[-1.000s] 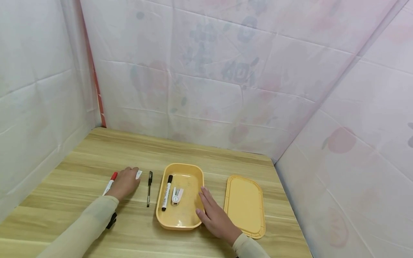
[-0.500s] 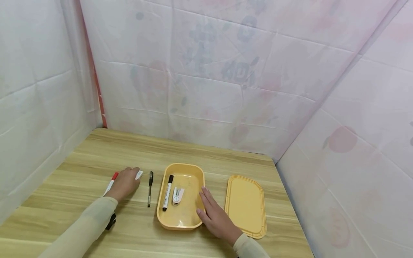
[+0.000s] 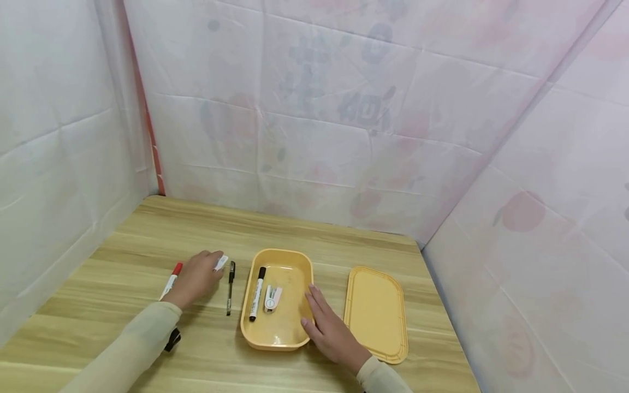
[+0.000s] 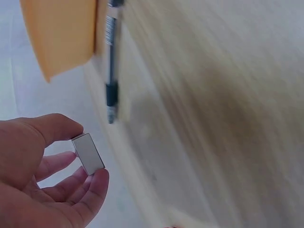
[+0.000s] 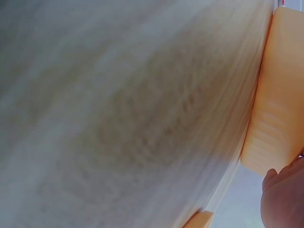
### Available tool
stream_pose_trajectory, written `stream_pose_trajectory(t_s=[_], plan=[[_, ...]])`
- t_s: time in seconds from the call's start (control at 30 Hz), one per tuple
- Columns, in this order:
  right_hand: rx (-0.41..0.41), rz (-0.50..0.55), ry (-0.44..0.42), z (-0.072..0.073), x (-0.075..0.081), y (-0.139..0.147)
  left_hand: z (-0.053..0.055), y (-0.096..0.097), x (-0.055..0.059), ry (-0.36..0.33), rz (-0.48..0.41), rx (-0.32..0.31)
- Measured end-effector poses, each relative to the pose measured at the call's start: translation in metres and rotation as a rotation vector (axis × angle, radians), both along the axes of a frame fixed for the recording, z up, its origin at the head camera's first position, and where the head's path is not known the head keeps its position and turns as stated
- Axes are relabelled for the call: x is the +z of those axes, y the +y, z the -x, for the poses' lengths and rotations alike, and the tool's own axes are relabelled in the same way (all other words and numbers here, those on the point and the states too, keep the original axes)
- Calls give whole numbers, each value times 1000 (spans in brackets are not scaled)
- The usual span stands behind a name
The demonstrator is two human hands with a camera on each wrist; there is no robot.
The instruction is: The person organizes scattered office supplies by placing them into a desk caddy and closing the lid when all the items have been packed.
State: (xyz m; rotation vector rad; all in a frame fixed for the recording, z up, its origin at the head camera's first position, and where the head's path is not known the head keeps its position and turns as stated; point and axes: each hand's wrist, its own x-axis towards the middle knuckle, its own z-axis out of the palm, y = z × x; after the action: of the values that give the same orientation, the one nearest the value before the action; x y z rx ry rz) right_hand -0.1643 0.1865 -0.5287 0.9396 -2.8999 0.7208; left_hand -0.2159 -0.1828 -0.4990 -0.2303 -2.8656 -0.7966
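My left hand pinches a small white rectangular block between thumb and fingertips, above the table just left of a black pen. Whether the block is an eraser or a little box, I cannot tell. A red-capped white marker lies partly hidden behind that hand. In the yellow plastic box lie a black-capped marker and a small white and pink stapler. My right hand touches the box's right wall with its fingers straight.
A yellow lid lies flat on the wooden table, right of the box. Something black shows beside the left forearm. White printed sheets stand around the table's back and sides.
My left hand has moved slightly right and away from me, carrying the white block nearer to the pen. The right hand stays at the box wall.
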Motion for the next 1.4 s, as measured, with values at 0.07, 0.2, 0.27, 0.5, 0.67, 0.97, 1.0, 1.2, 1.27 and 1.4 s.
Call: stream_pose_trajectory(t_s=[0.07, 0.2, 0.27, 0.5, 0.67, 0.97, 1.0, 1.2, 1.27, 1.4], plan=[[0, 2, 2, 0, 0, 0, 0, 5, 3, 12, 6, -7], [3, 7, 2, 0, 0, 0, 0, 15, 11, 33, -4, -19], [5, 7, 0, 0, 0, 0, -1, 21, 16, 42, -8, -22], [3, 5, -7, 0, 0, -1, -6, 45, 30, 24, -33, -29], [-1, 13, -17, 0, 2, -2, -10, 61, 33, 5, 0, -55], [-2, 10, -36, -1, 4, -3, -20, 81, 25, 12, -8, -127], [-2, 10, -37, 0, 4, -3, -21, 84, 25, 23, -4, -134], [2, 12, -37, 1, 3, -3, -26, 97, 25, 47, 5, -165], [0, 15, -38, 1, 3, -3, -26, 101, 25, 39, 1, -171], [0, 19, -42, 1, 2, -3, -27, 107, 24, 16, 1, -186]])
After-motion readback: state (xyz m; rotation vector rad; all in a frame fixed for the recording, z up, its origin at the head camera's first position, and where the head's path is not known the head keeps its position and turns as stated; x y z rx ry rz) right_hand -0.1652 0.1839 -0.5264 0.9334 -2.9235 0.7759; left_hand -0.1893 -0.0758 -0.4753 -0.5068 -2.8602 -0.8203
